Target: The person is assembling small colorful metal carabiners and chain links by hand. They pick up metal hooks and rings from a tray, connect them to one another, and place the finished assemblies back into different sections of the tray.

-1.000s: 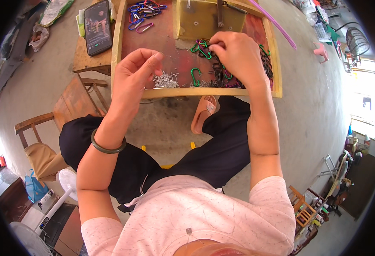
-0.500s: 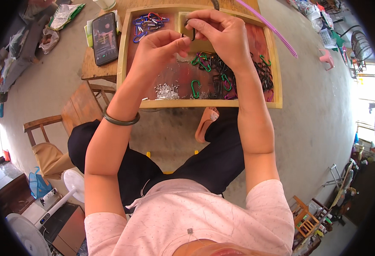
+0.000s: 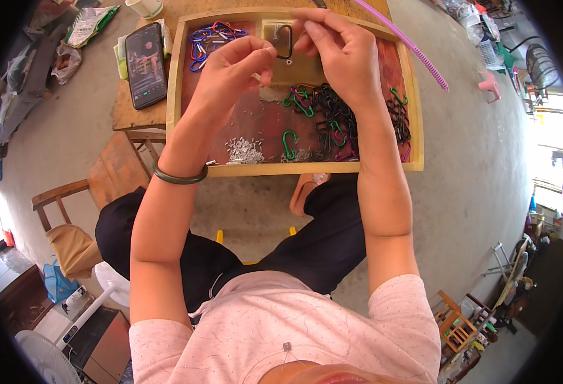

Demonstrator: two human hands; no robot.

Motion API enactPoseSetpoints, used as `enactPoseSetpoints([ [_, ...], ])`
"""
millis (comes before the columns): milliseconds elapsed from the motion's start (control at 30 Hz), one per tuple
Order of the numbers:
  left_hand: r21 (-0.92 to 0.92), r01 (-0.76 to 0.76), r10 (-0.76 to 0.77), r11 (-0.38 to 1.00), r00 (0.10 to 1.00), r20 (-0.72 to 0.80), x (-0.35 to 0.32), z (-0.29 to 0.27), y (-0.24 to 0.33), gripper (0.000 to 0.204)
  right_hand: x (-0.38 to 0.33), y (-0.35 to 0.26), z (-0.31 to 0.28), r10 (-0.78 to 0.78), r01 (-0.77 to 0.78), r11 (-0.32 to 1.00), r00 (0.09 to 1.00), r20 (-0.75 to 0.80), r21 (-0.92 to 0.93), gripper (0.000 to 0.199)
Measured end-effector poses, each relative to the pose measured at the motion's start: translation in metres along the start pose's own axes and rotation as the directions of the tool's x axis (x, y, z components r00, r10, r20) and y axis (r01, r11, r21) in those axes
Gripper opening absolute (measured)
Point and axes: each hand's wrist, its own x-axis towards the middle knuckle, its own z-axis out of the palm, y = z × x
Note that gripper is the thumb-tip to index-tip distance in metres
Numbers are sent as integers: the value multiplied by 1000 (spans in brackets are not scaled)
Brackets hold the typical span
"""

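A black carabiner body, curved like a hook, stands up between my hands over the far part of a wooden tray. My left hand pinches its lower end between thumb and fingertips. Just to the right, my right hand is apart from it, index finger stretched left and thumb a little away; no object shows in its slightly blurred fingers. Below them lie green carabiners, a heap of black carabiners and a pile of small silver pins. Blue carabiners sit at the tray's far left.
A yellowish block stands at the tray's far side. Left of the tray, a phone rests on the wooden table near a paper cup. A purple coiled strip crosses the far right corner. A wooden chair stands at left.
My right hand has come off the black carabiner and shifted slightly right. My left hand keeps its pinch on the carabiner. The tray sits a little lower and farther left in view.
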Motion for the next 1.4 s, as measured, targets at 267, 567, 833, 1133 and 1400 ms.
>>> enactPoseSetpoints([
  [267,-53,-54,53,997,998,-15,3,-1,3,12,-5,-5,-1,-319,363,829,932,174,-425,52],
  [567,103,-151,168,983,968,-188,16,7,8,22,2,-18,4,-572,467,421,802,172,-777,45],
  [833,319,-177,233,931,961,-146,47,-12,-18,28,10,16,14,-493,432,608,863,110,-666,51],
  [1133,289,-192,241,938,960,-145,53,-14,-27,26,12,21,14,-486,424,590,866,116,-687,50],
  [1400,278,-207,253,938,957,-139,54,-16,-29,24,12,20,14,-491,434,583,862,127,-687,51],
])
